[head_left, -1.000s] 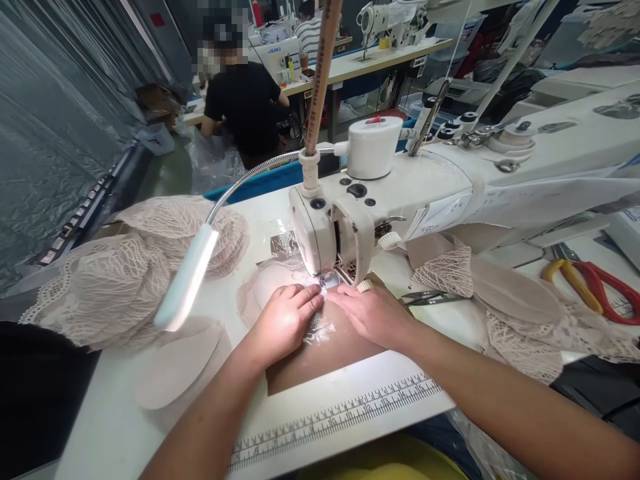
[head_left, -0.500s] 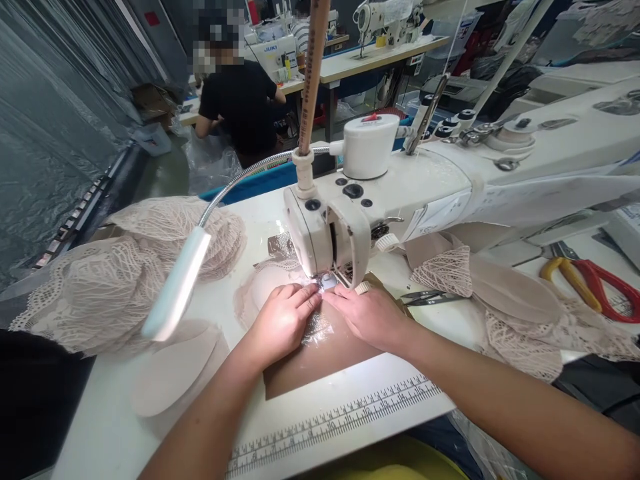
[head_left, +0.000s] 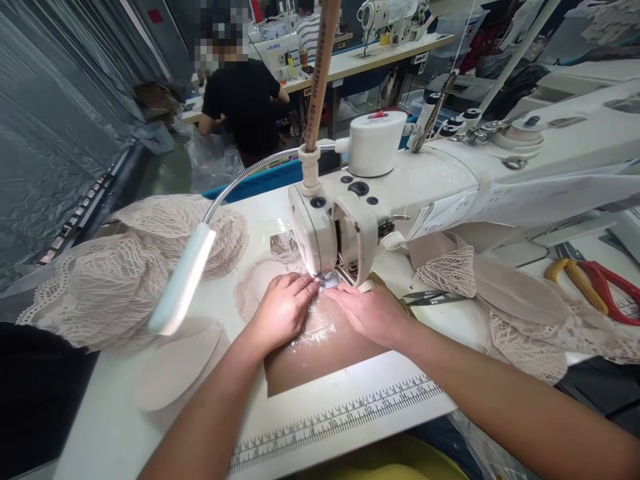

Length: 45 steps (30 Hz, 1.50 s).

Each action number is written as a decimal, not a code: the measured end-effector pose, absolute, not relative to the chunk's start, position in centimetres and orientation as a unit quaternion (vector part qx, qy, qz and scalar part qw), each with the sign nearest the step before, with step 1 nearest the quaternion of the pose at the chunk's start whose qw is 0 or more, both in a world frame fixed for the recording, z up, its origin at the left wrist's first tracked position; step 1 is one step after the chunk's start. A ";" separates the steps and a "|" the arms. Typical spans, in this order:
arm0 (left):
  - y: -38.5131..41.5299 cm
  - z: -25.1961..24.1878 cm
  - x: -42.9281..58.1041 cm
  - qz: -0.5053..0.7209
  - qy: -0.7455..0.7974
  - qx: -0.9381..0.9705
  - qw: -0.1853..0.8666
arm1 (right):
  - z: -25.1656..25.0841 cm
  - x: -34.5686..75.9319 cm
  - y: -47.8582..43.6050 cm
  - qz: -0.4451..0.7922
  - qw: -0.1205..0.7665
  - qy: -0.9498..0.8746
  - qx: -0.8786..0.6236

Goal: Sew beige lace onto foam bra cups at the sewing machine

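A beige bra cup with a lace edge (head_left: 263,280) lies on the machine bed, partly hidden behind my left hand. My left hand (head_left: 285,307) is closed, its fingers pressed together on the cup's edge just left of the needle. From the other side, my right hand (head_left: 367,311) has its fingertips drawn together by the presser foot, at the near edge of the work. Both thumbs are mostly hidden, and so is the fabric under the fingertips. The white sewing machine head (head_left: 317,230) stands right above them. Brown, shiny taped sheet (head_left: 320,363) covers the bed beneath my hands.
A lamp (head_left: 183,280) on a bent neck hangs at left, above stacked lace pieces (head_left: 100,287) and a smooth cup (head_left: 173,373). At right lie thread snips (head_left: 435,298), more lace cups (head_left: 515,293) and scissors (head_left: 607,287). A printed ruler (head_left: 350,417) edges the table. A person (head_left: 243,100) sits beyond.
The whole view has shifted slightly to the right. Both hands stay at the needle, with the left hand's fingers drawn slightly nearer the machine head. Little else differs.
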State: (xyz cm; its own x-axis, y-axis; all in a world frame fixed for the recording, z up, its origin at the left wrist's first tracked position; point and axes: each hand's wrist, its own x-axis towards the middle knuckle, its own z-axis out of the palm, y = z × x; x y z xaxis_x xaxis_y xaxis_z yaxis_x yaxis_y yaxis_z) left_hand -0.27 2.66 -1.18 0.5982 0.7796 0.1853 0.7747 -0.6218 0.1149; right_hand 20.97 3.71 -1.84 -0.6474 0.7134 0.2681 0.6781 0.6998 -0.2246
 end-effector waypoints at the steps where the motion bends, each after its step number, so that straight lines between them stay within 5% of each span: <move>1: 2.6 -1.2 -0.3 0.109 0.438 0.892 0.005 | -1.8 21.0 3.7 0.053 0.174 -0.906 -0.383; 11: 1.0 1.3 -0.1 0.043 0.511 0.858 0.007 | -1.4 21.0 3.5 0.079 0.176 -0.914 -0.357; 45: 0.4 0.0 1.0 0.126 0.430 0.891 0.070 | -1.5 21.7 3.1 0.090 0.159 -0.921 -0.344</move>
State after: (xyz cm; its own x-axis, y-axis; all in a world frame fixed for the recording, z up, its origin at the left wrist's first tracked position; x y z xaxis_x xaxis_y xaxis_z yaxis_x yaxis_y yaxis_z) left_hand 0.96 0.39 0.03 0.5990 0.7836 0.1650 0.7484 -0.6211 0.2328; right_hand 21.67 3.12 -1.54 -0.7134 0.6617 0.2306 0.6045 0.7476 -0.2751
